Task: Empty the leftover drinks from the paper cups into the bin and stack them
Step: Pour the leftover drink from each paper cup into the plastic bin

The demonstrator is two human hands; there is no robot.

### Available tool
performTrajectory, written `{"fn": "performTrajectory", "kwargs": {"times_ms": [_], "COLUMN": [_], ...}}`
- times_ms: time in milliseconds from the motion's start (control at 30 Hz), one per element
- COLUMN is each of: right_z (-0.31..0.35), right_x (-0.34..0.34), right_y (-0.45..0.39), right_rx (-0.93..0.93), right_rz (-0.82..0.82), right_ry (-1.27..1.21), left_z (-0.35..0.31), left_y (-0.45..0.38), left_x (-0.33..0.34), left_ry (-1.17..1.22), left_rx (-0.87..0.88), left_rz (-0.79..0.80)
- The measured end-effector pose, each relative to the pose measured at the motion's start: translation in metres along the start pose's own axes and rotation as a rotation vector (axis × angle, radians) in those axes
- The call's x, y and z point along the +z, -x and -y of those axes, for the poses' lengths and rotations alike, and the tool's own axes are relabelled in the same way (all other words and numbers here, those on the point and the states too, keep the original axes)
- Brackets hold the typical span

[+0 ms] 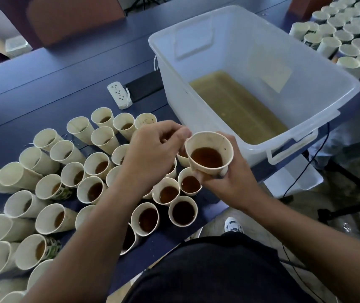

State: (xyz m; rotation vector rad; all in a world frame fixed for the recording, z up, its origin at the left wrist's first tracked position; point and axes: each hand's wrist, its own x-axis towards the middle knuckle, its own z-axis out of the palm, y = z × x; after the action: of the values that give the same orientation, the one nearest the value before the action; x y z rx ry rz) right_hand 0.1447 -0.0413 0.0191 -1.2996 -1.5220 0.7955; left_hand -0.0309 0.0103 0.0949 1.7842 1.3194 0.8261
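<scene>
My right hand [227,182] grips a cup [209,153] of brown drink beside the bin [283,62], my left hand [152,154] loosely curled, empty, above crowded cups [87,182]

Blue table [43,84] (brown chair [74,16] behind)

matt paper cups [97,165], translucent smooth plastic bin [318,84], matt blue table [43,84].

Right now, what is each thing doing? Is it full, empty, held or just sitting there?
Held cup: upright, brown drink inside.
Right hand: grips the held cup.
Left hand: curled over the table cups; grip hidden.
Bin: open, murky liquid at bottom.
Table cups: upright, many holding drink.
Power strip: nothing plugged in.
</scene>
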Motion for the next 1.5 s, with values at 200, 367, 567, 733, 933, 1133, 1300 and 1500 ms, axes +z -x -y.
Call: {"fn": "performTrajectory", "kwargs": {"times_ms": [200,367,567,733,933,1133,1300,1500], "right_z": [0.044,0.052,0.022,-0.004,-0.011,-0.017,-0.016,-0.010], "right_x": [-0.020,-0.066,-0.102,-0.113,-0.113,-0.112,-0.109,-0.103], "right_y": [-0.037,-0.071,-0.103,-0.112,-0.120,-0.128,-0.132,-0.133], "right_rx": [-0.091,-0.090,0.134,0.246,0.257,0.229,0.207,0.114], "right_rz": [-0.117,-0.124,0.057,0.160,0.193,0.223,0.224,0.232], "right_ry": [0.014,0.193,0.597,0.748,0.887,1.023,1.056,1.229], "left_z": [0.002,0.008,0.010,0.008,0.015,0.028,0.042,0.045], "left_y": [-0.032,-0.054,-0.074,-0.079,-0.078,-0.081,-0.086,-0.084], "left_x": [-0.013,0.007,0.027,0.033,0.034,0.034,0.036,0.037], "left_ry": [-0.118,-0.338,-0.455,-0.522,-0.503,-0.399,-0.227,-0.186], "left_rx": [0.030,0.095,0.150,0.098,0.064,0.070,0.063,0.066], "left_rz": [-0.117,-0.042,0.126,0.147,0.133,0.127,0.147,0.147]}}
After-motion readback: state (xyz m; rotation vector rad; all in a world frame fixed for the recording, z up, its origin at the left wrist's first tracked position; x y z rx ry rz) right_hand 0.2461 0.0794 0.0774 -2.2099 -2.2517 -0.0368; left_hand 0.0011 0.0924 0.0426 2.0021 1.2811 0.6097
